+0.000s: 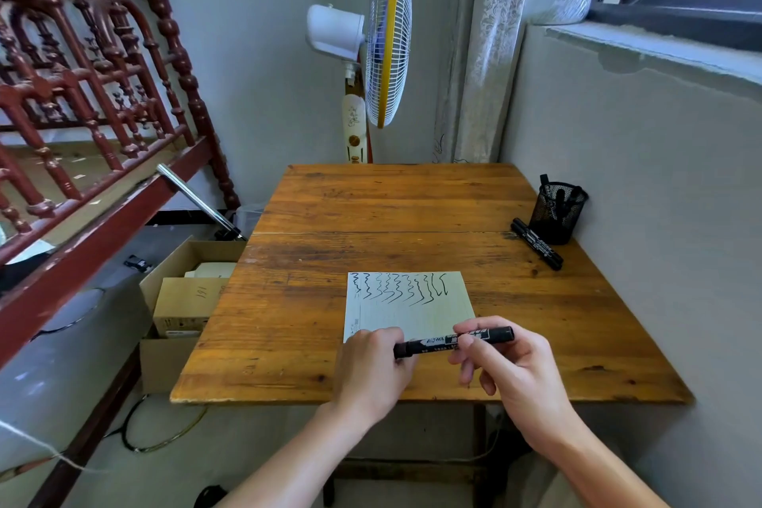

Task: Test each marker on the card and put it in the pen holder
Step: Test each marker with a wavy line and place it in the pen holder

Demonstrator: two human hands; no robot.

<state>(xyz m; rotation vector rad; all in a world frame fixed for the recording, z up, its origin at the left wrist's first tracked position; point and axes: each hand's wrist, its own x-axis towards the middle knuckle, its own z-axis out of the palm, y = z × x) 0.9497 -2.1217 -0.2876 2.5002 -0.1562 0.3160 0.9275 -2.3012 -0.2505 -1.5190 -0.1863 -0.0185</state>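
A pale card (412,307) with several black squiggles along its top lies on the wooden table (371,210). Just above its near edge I hold a black marker (437,342) level with both hands. My left hand (371,367) grips the cap end on the left. My right hand (515,367) pinches the barrel toward the right end. A black mesh pen holder (556,212) stands at the far right by the wall, with markers inside. Another black marker (536,243) lies on the table beside it.
A standing fan (383,41) is behind the table. Open cardboard boxes (185,297) sit on the floor to the left, under a red wooden bed frame (82,95). A grey wall runs along the table's right side.
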